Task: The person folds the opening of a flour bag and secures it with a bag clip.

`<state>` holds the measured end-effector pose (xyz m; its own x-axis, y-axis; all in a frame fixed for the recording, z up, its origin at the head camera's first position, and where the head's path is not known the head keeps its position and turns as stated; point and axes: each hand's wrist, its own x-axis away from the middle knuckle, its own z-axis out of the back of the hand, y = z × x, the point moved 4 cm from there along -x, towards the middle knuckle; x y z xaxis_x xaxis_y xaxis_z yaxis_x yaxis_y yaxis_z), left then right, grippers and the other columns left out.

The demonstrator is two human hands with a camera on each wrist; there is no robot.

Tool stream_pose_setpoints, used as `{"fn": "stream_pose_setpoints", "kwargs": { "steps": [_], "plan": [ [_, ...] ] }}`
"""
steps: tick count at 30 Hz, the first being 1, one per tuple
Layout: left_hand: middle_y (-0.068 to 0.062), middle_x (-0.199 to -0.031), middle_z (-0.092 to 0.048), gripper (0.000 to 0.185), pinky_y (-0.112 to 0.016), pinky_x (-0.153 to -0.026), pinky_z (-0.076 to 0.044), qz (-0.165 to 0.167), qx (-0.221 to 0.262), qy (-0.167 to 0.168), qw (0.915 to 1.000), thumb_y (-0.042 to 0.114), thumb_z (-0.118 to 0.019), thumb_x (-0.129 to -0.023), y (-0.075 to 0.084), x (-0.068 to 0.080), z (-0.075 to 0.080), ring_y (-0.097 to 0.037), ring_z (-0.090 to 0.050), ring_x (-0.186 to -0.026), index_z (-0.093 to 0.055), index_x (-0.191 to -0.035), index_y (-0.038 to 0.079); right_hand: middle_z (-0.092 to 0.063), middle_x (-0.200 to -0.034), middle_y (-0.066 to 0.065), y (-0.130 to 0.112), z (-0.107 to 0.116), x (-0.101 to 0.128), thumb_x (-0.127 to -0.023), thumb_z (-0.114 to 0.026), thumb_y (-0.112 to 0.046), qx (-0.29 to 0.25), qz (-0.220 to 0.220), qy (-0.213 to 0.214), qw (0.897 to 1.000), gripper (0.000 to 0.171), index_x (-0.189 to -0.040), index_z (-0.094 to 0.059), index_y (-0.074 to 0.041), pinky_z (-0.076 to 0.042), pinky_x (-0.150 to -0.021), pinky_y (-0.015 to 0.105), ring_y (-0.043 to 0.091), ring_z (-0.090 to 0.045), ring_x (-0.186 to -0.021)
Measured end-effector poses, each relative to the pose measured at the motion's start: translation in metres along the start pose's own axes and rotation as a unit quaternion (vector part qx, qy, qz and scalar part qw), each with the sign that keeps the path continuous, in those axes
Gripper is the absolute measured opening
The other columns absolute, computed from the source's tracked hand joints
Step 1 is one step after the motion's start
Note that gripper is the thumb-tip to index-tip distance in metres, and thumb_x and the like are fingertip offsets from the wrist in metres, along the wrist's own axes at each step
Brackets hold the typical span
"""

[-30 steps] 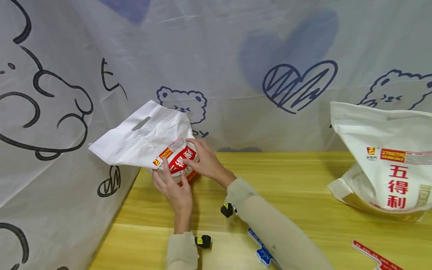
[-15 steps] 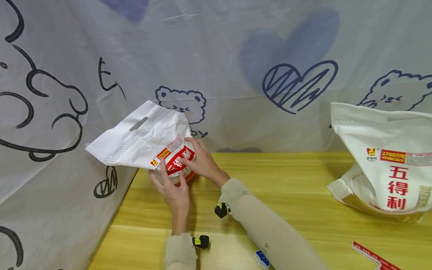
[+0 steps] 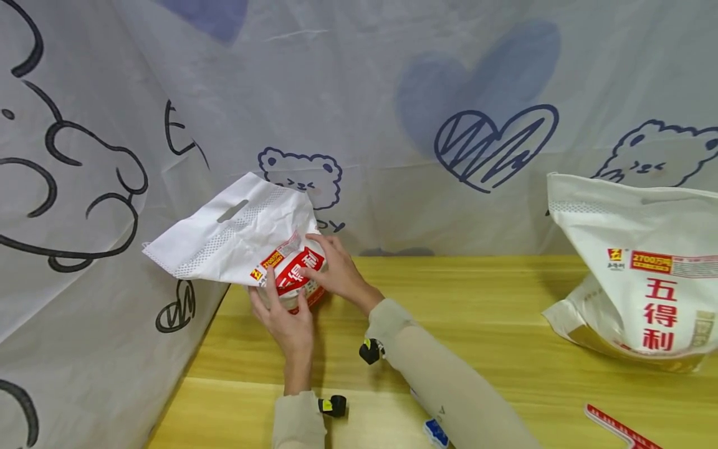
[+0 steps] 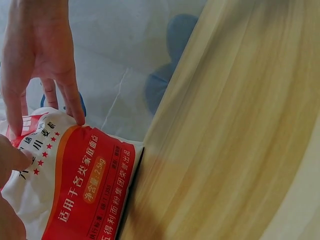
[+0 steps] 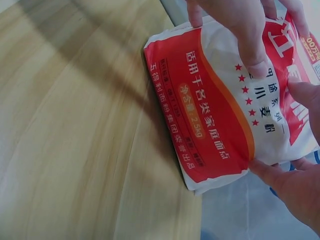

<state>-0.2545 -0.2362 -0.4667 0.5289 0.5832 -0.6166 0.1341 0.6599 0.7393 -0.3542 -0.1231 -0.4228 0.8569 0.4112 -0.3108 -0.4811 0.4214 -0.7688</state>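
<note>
A white flour bag with a red label leans at the left of the wooden table, its flat top and slotted handle tilted to the left. My left hand grips its lower left side, with the thumb on the front. On the lower right side my right hand holds it, thumb across the printed front. In the left wrist view the red lower panel of the flour bag shows between both hands. The right wrist view shows the fingertips of both hands on the flour bag; its back is hidden.
A second white flour bag stands at the right. Near the front lie a red plastic strip and a blue plastic piece, partly under the right sleeve. A printed curtain hangs behind and left of the table.
Both hands and the flour bag shifted slightly left in the head view, then stayed nearly still. The right sleeve now covers more of the blue piece. Both hands keep their hold.
</note>
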Motion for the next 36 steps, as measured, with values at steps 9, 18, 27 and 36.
{"fn": "stream_pose_setpoints", "kwargs": {
  "steps": [9,18,27,36],
  "plan": [
    [-0.015,-0.167,-0.019,0.080,-0.059,-0.114,-0.036,0.017,-0.003,-0.002,0.9999,0.006,-0.081,-0.087,-0.002,0.000,0.005,-0.038,-0.022,-0.149,-0.045,-0.155,0.026,-0.047,-0.148,0.014,0.003,-0.006,0.001,-0.094,-0.076,-0.032,-0.012,0.018,-0.021,1.000,0.074,-0.158,-0.039,-0.019,-0.051,-0.100,0.044,0.028,-0.053,-0.128],
    [-0.018,-0.165,-0.022,0.079,-0.059,-0.114,-0.035,0.006,0.008,0.006,0.9999,0.003,-0.082,-0.085,-0.005,0.005,0.010,-0.038,-0.023,-0.148,-0.048,-0.153,0.023,-0.049,-0.145,0.012,0.006,-0.014,0.007,-0.094,-0.077,-0.030,-0.008,0.010,-0.018,1.000,0.072,-0.156,-0.042,-0.021,-0.052,-0.098,0.039,0.025,-0.055,-0.124],
    [-0.019,-0.162,-0.029,0.079,-0.062,-0.114,-0.033,-0.005,0.019,0.008,0.9998,0.003,-0.084,-0.081,-0.008,0.003,0.010,-0.040,-0.028,-0.147,-0.052,-0.151,0.022,-0.052,-0.142,0.010,0.006,-0.010,0.012,-0.094,-0.077,-0.032,0.018,0.011,-0.005,1.000,0.070,-0.155,-0.044,-0.021,-0.051,-0.101,0.041,0.025,-0.056,-0.124],
    [-0.020,-0.157,-0.037,0.082,-0.061,-0.112,-0.037,-0.036,0.040,-0.007,0.9985,-0.001,-0.085,-0.077,-0.006,-0.004,0.008,-0.036,-0.035,-0.144,-0.053,-0.150,0.021,-0.053,-0.141,0.012,0.007,-0.004,0.020,-0.095,-0.075,-0.028,-0.001,0.009,0.030,1.000,0.065,-0.154,-0.047,-0.019,-0.049,-0.104,0.045,0.028,-0.055,-0.126]
  ]
}}
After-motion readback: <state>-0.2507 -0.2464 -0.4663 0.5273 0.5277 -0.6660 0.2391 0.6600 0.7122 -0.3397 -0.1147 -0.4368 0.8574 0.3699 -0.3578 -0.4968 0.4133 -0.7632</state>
